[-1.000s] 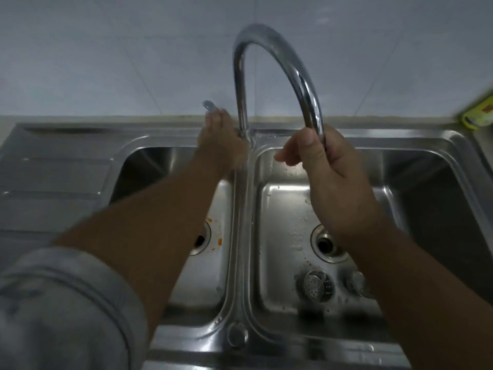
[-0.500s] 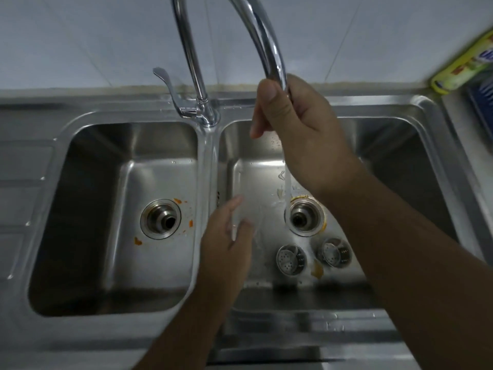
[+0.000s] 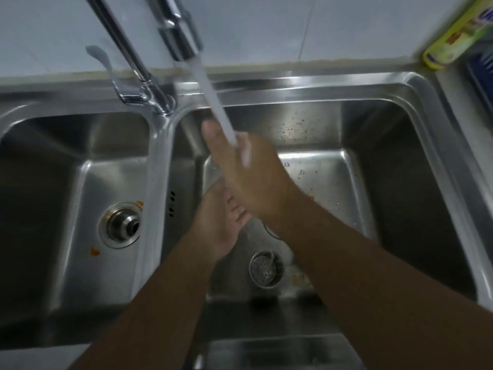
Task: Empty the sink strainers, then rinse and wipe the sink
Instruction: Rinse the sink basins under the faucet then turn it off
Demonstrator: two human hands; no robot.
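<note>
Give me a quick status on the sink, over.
Left hand, right hand open under running water, right basin. One strainer loose on that basin's floor. Orange scraps beside left drain.

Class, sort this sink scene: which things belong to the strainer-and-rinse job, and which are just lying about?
Job: tap, running water, loose strainer, open drain, orange scraps, sink, left hand, right hand.
Lying about: yellow-green packet, blue object beside it.
</note>
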